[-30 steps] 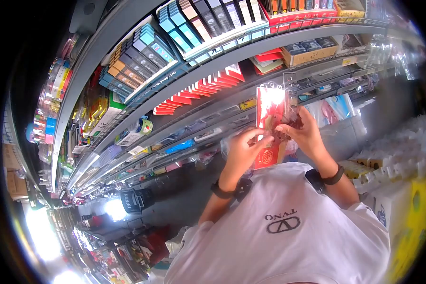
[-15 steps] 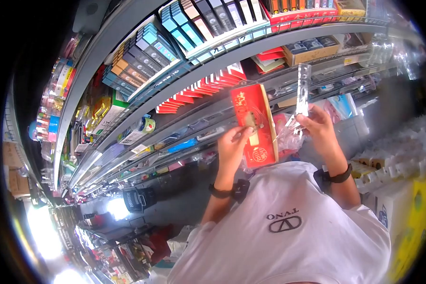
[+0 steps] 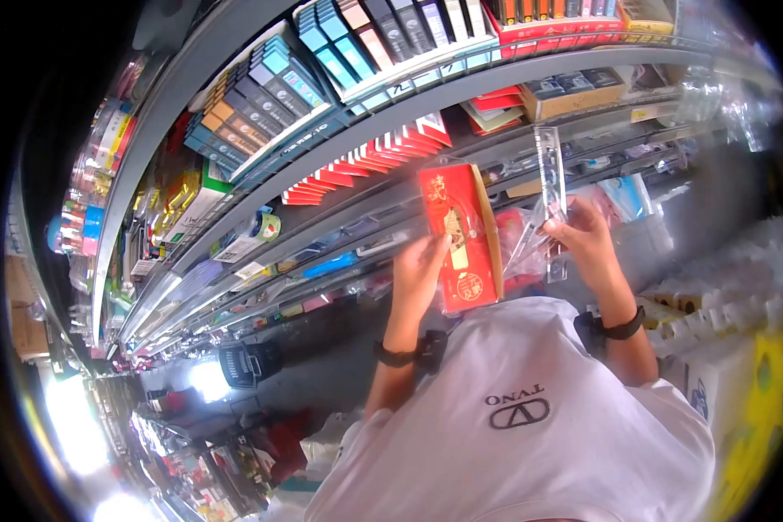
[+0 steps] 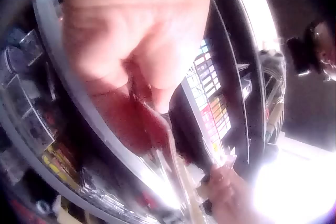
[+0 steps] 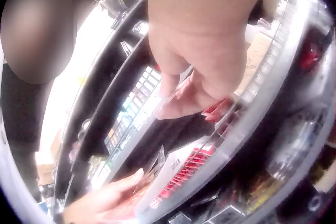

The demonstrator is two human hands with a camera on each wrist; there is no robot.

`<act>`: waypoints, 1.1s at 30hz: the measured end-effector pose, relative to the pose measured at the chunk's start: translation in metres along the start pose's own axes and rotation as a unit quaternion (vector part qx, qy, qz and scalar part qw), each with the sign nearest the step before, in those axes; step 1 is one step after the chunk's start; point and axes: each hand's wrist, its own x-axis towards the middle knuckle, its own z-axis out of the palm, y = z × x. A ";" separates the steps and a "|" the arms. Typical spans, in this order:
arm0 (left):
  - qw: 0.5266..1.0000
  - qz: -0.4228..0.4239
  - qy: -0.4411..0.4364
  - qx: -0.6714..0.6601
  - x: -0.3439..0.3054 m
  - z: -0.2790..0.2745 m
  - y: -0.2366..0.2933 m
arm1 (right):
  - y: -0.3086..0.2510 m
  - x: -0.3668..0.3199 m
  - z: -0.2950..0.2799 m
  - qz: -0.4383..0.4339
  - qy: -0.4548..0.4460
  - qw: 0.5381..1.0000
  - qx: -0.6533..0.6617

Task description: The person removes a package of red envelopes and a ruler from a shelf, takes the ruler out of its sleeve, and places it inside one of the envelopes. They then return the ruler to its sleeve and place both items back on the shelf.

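Observation:
In the head view a flat red packet [image 3: 464, 235] with gold print hangs upright from the left hand [image 3: 418, 274], whose thumb and fingers pinch its left side. The right hand [image 3: 593, 248], beside it, pinches a clear plastic strip [image 3: 551, 174] that stands upright above the fingertips. Packet and strip are apart at the top. In the left wrist view the left hand [image 4: 136, 40] grips the red packet [image 4: 128, 121], its fingertips partly hidden. In the right wrist view the right hand [image 5: 202, 66] has bent fingers; what they pinch is barely visible.
Shelves with boxed goods [image 3: 274, 104] and a row of red packets [image 3: 370, 163] curve across the front and left. A cardboard tray [image 3: 574, 94] sits on a shelf. Yellow and white packages [image 3: 757, 383] stand at the right; a dark basket [image 3: 242, 365] is at lower left.
The hands have moved apart from their place together over the packet. The packet has shifted left with the left hand; the clear strip has come away to the right in the right hand.

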 end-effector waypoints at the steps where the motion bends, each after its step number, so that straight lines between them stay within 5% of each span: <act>1: 0.999 -0.005 -0.014 0.029 -0.002 0.003 0.001 | 0.002 0.000 0.000 0.003 -0.007 1.000 -0.009; 7: 0.992 0.034 -0.077 0.093 -0.003 0.024 0.008 | 0.009 0.001 0.016 -0.036 -0.036 0.997 -0.050; 16: 0.978 0.083 -0.141 0.131 -0.004 0.035 0.009 | 0.021 0.001 0.032 -0.078 0.054 0.970 -0.226; 19: 0.989 0.039 -0.128 0.070 -0.004 0.037 0.006 | 0.019 0.000 0.030 -0.057 0.033 0.973 -0.220; 23: 0.997 -0.025 -0.071 -0.002 0.001 0.018 0.008 | 0.006 -0.001 0.019 -0.032 0.011 0.998 -0.052; 26: 0.998 -0.015 0.006 -0.066 0.006 0.001 -0.011 | 0.001 0.000 0.008 0.003 0.017 1.000 -0.006; 33: 0.987 0.002 0.034 -0.160 0.010 -0.023 -0.023 | 0.004 -0.002 -0.004 0.015 0.027 0.999 0.016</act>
